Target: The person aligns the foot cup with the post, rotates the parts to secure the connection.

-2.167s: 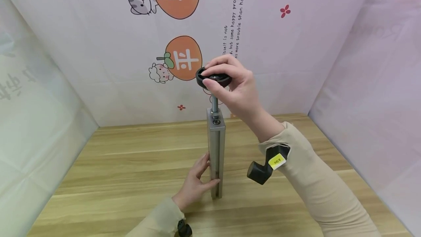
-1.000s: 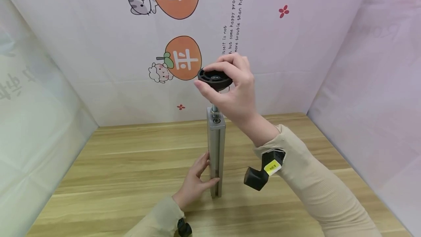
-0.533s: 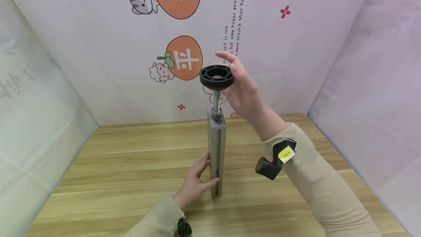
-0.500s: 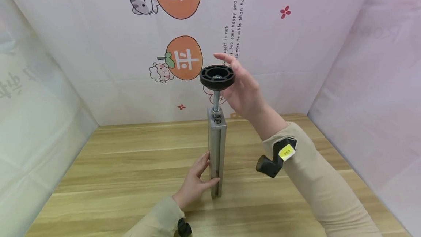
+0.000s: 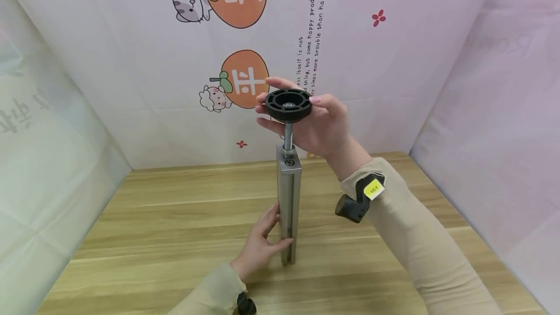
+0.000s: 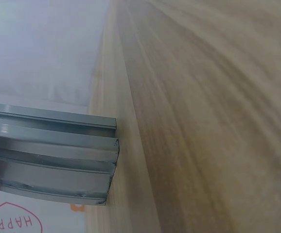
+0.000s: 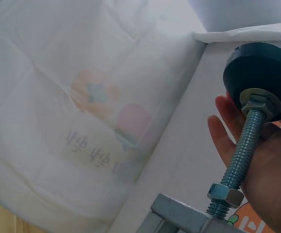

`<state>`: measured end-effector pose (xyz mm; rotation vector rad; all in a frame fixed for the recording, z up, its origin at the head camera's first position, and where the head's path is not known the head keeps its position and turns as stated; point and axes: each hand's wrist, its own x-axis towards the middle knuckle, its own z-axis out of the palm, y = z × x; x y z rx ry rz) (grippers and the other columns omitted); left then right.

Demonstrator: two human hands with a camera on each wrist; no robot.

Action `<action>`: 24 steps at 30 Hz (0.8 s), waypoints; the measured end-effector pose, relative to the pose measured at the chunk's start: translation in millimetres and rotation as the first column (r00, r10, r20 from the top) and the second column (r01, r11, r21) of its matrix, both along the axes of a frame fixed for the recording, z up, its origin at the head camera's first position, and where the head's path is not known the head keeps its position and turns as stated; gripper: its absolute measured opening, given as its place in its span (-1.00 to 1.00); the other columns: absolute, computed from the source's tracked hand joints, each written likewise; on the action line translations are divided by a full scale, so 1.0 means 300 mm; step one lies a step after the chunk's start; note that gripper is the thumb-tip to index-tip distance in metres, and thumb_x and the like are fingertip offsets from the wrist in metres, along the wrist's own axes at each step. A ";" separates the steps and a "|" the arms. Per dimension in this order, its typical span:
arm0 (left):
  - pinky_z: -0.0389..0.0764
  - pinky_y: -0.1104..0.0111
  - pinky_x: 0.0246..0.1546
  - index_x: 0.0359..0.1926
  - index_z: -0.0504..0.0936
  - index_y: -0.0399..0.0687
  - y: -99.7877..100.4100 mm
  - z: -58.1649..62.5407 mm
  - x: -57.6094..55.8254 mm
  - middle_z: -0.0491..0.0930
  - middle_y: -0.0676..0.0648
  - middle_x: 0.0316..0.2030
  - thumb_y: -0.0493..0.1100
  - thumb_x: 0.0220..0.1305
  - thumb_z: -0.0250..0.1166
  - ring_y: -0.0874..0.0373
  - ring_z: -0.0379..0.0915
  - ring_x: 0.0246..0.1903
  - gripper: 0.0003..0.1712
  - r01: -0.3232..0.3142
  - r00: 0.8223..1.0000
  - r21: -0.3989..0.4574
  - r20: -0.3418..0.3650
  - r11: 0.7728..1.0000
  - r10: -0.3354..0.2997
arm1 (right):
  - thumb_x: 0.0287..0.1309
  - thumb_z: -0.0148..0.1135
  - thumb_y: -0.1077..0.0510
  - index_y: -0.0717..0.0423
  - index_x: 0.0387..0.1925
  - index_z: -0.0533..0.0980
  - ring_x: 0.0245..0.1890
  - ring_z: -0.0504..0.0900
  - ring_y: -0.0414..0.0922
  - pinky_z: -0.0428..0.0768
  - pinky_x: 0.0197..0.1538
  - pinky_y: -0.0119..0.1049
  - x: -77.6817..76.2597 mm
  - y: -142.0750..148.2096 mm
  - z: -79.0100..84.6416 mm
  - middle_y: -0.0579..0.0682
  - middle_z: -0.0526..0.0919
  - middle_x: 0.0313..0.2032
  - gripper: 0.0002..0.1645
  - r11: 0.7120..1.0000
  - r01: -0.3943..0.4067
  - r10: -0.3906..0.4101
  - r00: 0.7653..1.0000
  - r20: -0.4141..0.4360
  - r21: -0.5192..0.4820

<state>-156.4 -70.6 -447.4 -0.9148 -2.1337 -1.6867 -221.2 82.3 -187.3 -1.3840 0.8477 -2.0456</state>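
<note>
An aluminium profile [image 5: 288, 208] stands upright on the table, its cut end close to the wood in the left wrist view. From its top end rises a threaded leveling foot [image 5: 288, 111] with a round black base facing up. My left hand [image 5: 258, 247] grips the profile low down, thumb across the near face. Around the foot's black base goes my right hand [image 5: 321, 120], thumb at the right rim and fingers behind it with tips showing at the left. In the right wrist view a hex nut [image 7: 225, 195] sits on the threaded stem, just above the profile's end plate [image 7: 179, 213].
The wooden table [image 5: 175, 218] reaches back to a printed white cloth [image 5: 166, 96]. Cloth also hangs at the left and right sides. Each wrist carries a small black camera, the right one [image 5: 356, 203] with a yellow label.
My right hand turned the foot by its rim, loosened off to the right, and now has its fingers round the back of the black base again. The left hand and profile stay put.
</note>
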 end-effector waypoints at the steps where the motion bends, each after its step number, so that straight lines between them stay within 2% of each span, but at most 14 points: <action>1: 0.36 0.25 0.25 0.47 0.01 0.24 0.000 -0.001 0.000 0.25 -0.10 0.28 -0.40 0.08 0.36 0.33 0.30 0.09 0.05 0.001 1.000 0.000 -0.001 1.000 -0.001 | 0.00 0.09 0.03 0.05 0.16 0.34 0.08 0.41 -0.04 0.38 0.28 -0.25 0.000 -0.002 0.000 0.10 0.40 0.01 -0.39 1.000 -0.012 0.012 1.000 0.005 -0.009; 4: 0.35 0.28 0.25 0.47 0.01 0.23 0.001 -0.002 0.000 0.25 -0.09 0.29 -0.40 0.08 0.36 0.33 0.30 0.10 0.05 0.000 1.000 0.002 -0.001 1.000 0.000 | -0.03 0.11 0.06 0.09 0.10 0.38 0.05 0.43 -0.05 0.40 0.28 -0.26 -0.003 -0.007 -0.004 0.11 0.41 -0.01 -0.42 0.999 -0.033 0.033 0.999 0.021 -0.034; 9: 0.34 0.29 0.25 0.47 0.02 0.21 0.000 -0.002 0.000 0.25 -0.18 0.28 -0.39 0.09 0.36 0.33 0.30 0.11 0.04 -0.005 1.000 -0.003 0.014 1.000 0.005 | -0.07 0.17 0.08 0.14 -0.01 0.41 0.00 0.49 -0.05 0.45 0.25 -0.28 0.000 -0.014 -0.008 0.12 0.43 -0.04 -0.49 0.998 -0.024 0.028 0.998 0.060 -0.054; 12: 0.31 0.40 0.26 0.47 0.03 0.17 -0.001 -0.006 0.000 0.24 -0.10 0.30 -0.39 0.09 0.36 0.35 0.28 0.12 0.03 -0.001 1.000 0.007 0.015 1.000 0.001 | -0.07 0.19 0.08 0.15 -0.04 0.42 -0.01 0.49 -0.04 0.45 0.25 -0.29 0.001 -0.019 -0.009 0.12 0.43 -0.06 -0.51 0.998 -0.018 0.023 0.997 0.074 -0.059; 13: 0.30 0.44 0.26 0.47 0.03 0.16 -0.002 -0.007 0.000 0.23 -0.04 0.31 -0.39 0.09 0.35 0.36 0.28 0.13 0.02 0.000 1.000 0.011 0.014 1.000 0.000 | -0.07 0.19 0.08 0.15 -0.05 0.42 -0.01 0.49 -0.04 0.45 0.25 -0.30 0.001 -0.021 -0.010 0.12 0.43 -0.06 -0.52 0.998 -0.017 0.022 0.997 0.074 -0.061; 15: 0.27 0.51 0.25 0.47 0.04 0.13 -0.001 -0.010 0.000 0.23 -0.03 0.31 -0.41 0.09 0.35 0.37 0.27 0.13 0.02 0.003 1.000 0.021 0.017 1.000 -0.004 | -0.07 0.20 0.08 0.15 -0.05 0.42 0.00 0.48 -0.04 0.44 0.26 -0.30 0.000 -0.021 -0.013 0.12 0.43 -0.06 -0.52 0.998 -0.014 0.019 0.997 0.069 -0.066; 18: 0.25 0.55 0.24 0.46 0.05 0.12 0.000 -0.010 0.001 0.24 -0.12 0.30 -0.41 0.08 0.35 0.38 0.27 0.13 0.01 0.006 0.999 0.027 0.032 1.000 -0.006 | -0.05 0.21 0.06 0.14 -0.05 0.42 0.01 0.48 -0.04 0.43 0.27 -0.31 -0.002 -0.017 -0.018 0.11 0.43 -0.05 -0.53 0.998 0.007 -0.004 0.999 0.048 -0.070; 20: 0.25 0.55 0.24 0.46 0.06 0.11 0.002 -0.008 0.002 0.24 -0.27 0.28 -0.42 0.08 0.35 0.37 0.28 0.12 0.01 0.006 0.999 0.026 0.040 1.000 -0.007 | -0.04 0.21 0.04 0.13 -0.05 0.41 0.02 0.47 -0.05 0.43 0.27 -0.31 -0.001 -0.013 -0.019 0.10 0.43 -0.04 -0.53 0.997 0.029 -0.027 0.999 0.029 -0.069; 24: 0.25 0.54 0.24 0.47 0.04 0.14 0.004 -0.006 0.000 0.24 -0.25 0.28 -0.42 0.08 0.35 0.35 0.29 0.12 0.02 0.012 1.000 0.022 0.021 1.000 -0.012 | -0.02 0.21 0.02 0.11 -0.04 0.41 0.02 0.46 -0.05 0.42 0.27 -0.32 -0.001 -0.004 -0.020 0.10 0.42 -0.02 -0.52 0.996 0.069 -0.069 0.998 0.004 -0.057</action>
